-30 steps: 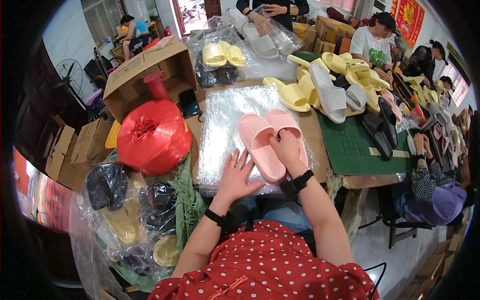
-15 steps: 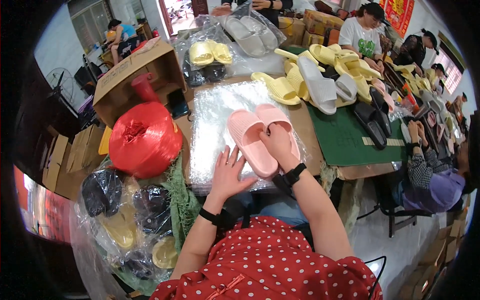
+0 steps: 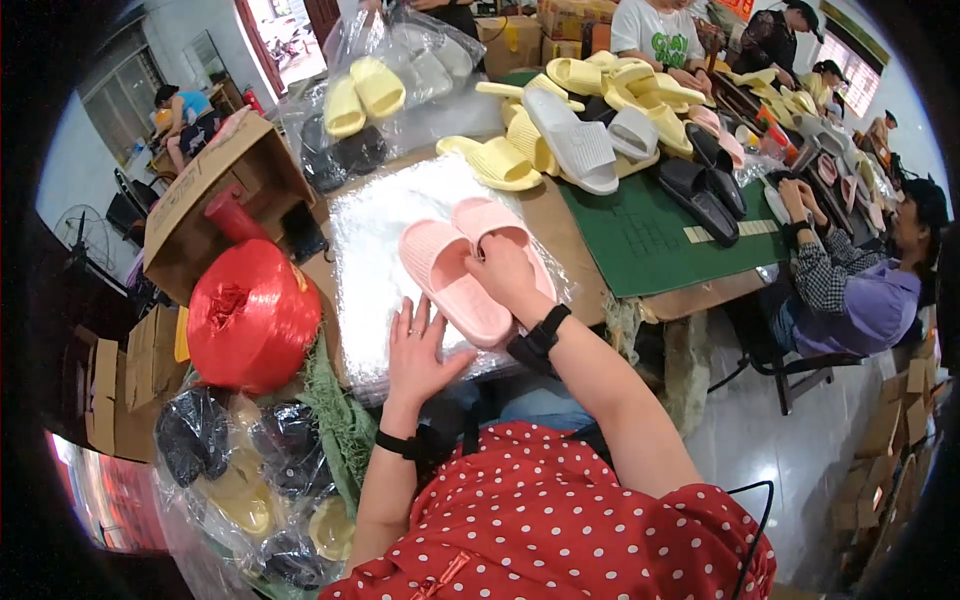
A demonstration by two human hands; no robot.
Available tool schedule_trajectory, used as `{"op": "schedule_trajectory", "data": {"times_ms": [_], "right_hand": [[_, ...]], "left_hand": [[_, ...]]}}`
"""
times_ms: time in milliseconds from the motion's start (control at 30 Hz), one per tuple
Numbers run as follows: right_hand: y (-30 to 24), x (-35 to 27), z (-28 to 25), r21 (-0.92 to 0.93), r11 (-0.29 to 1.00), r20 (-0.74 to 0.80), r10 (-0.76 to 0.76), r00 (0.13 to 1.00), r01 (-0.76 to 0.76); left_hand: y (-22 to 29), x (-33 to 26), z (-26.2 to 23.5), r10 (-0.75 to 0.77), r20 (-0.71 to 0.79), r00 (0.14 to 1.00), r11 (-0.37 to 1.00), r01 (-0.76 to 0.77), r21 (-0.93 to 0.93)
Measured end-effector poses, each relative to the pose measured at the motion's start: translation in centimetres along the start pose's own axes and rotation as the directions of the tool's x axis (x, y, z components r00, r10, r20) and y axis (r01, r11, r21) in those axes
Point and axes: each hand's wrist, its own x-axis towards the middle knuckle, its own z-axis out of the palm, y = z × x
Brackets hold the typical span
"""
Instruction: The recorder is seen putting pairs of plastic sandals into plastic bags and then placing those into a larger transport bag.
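Barely shifted, right hand [image 3: 505,272] stayed clamped on pink slippers [image 3: 470,262]; left hand [image 3: 418,345], fingers spread, pressed plastic bags [image 3: 375,230]; bagging seemingly next.

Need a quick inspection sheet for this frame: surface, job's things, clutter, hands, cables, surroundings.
Surface: table under a stack of clear bags and a green mat.
Job's things: two pink slippers side by side on the bags.
Clutter: yellow, white and black slippers heaped behind; red twine spool and cardboard box at left; bagged slippers below it.
Hands: left hand flat on the bags at the near slipper's heel; right hand resting on the slippers.
Cables: thin black cord beside the red shirt.
Surroundings: other people seated along the table.
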Motion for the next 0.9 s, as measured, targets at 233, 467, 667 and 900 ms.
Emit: {"op": "schedule_trajectory", "data": {"times_ms": [233, 467, 667, 900], "right_hand": [[1.3, 1.2, -0.8, 0.091, 0.994, 0.232, -0.072, 0.970, 0.052], [2.5, 0.8, -6.1, 0.320, 0.884, 0.282, -0.432, 0.857, 0.341], [3.0, 0.5, -7.9, 0.154, 0.927, 0.456, -0.375, 0.807, 0.343], [3.5, 2.7, -7.1, 0.181, 0.958, 0.515, -0.285, 0.808, 0.222]], "left_hand": [[-1.0, 0.8, -1.9, 0.007, 0.154, 0.988, 0.996, 0.007, -0.093], [-4.2, 2.1, -5.4, -0.032, 0.248, 0.968, 0.958, 0.101, -0.270], [-6.1, 0.8, -3.9, -0.160, 0.184, 0.970, 0.979, 0.179, -0.093], [-6.8, 1.1, -3.5, -0.195, 0.228, 0.954, 0.963, 0.230, -0.140]]}}
